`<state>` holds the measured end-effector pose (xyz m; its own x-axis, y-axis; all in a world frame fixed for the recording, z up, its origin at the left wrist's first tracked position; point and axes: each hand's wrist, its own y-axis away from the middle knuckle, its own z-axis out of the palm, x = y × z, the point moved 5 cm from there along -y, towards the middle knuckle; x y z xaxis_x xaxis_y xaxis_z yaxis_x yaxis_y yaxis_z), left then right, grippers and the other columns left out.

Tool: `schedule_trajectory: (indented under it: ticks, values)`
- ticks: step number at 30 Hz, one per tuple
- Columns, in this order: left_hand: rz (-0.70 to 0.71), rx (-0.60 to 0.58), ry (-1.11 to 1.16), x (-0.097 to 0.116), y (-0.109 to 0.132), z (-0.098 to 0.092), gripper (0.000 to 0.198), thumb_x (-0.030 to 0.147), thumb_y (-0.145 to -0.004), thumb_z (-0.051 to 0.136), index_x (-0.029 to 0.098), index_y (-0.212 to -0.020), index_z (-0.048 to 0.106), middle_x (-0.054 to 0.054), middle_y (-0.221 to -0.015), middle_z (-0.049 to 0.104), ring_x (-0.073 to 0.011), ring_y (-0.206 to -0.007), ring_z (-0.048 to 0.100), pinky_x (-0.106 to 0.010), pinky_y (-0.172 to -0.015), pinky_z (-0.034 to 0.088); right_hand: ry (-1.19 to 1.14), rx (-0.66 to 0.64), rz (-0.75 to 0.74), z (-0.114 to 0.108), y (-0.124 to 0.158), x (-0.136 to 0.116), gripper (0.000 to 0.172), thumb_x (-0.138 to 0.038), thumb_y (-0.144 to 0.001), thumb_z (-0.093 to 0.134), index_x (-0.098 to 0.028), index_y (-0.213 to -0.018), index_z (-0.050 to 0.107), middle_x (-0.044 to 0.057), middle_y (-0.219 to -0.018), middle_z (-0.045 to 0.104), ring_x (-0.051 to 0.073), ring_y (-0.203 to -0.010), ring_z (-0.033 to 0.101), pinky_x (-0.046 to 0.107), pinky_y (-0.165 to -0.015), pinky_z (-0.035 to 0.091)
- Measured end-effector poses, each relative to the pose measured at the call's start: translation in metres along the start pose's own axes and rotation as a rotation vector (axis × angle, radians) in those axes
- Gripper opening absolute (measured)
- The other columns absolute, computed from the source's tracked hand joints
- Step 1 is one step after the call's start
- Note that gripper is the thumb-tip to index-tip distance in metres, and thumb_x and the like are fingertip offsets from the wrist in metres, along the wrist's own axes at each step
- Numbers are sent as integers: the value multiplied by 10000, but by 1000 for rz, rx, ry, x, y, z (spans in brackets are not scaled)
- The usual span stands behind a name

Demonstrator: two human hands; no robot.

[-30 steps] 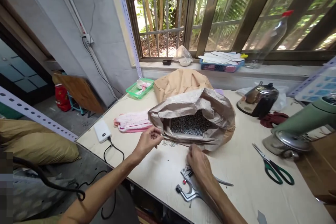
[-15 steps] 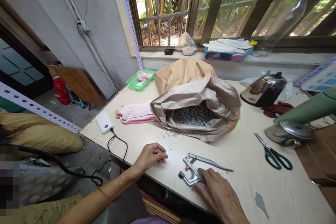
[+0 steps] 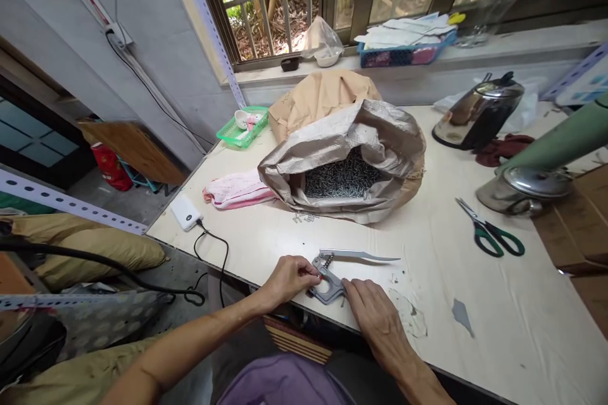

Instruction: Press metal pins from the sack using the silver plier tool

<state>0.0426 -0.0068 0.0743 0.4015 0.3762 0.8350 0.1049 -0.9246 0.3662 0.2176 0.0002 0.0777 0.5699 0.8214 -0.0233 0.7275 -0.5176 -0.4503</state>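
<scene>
Metal hand-press pliers [image 3: 331,288] lie at the table's front edge, one long handle pointing right, with a spring and a red spot by the jaw. My right hand [image 3: 377,316] is closed over the other handle, which it hides. At the jaw opening, my left hand [image 3: 292,278] has thumb and fingertips pinched together; whatever they hold is too small to make out. Beyond the pliers, several small metal pins [image 3: 304,218] lie loose before an open paper sack [image 3: 304,145] filled with dark metal pins [image 3: 342,176].
Green-handled scissors [image 3: 491,231] and a grey scrap [image 3: 462,316] lie to the right. A lidded metal mug [image 3: 520,193] and a kettle [image 3: 479,111] stand behind them. On the left are a white power bank [image 3: 186,211] with a cable, a pink-white cloth [image 3: 237,190] and a green basket [image 3: 242,128].
My left hand has moved right, to the pliers' jaw, and its fingertips have come together there. My right hand stays on the pliers. The view has tilted down.
</scene>
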Motion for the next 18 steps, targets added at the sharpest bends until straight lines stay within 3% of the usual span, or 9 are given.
schedule_trajectory:
  ticks: [4,10,18]
  values:
    - [-28,14,-42,-12,7,-6,108,224,-666,665,126,-700,698,-36,-705,696,-148,-648,606,-217,-604,448,-19,69,-50,0,2,-2,425,-32,-844,297,-151,-1154,562,105,-910,653,182,-833,598,334,-771,475]
    - [28,127,49,-21,11,-6,92,226,-682,669,143,-696,706,-39,-730,696,-156,-679,620,-232,-640,465,50,153,-134,-4,-1,-5,338,-22,-840,369,-134,-1056,604,90,-863,661,170,-803,604,318,-761,493]
    - [50,131,-21,-18,4,1,107,241,-694,656,146,-669,698,-28,-697,673,-148,-661,594,-224,-614,446,-37,71,-85,4,3,-2,406,-67,-873,293,-142,-1162,568,109,-901,658,183,-840,613,344,-759,515]
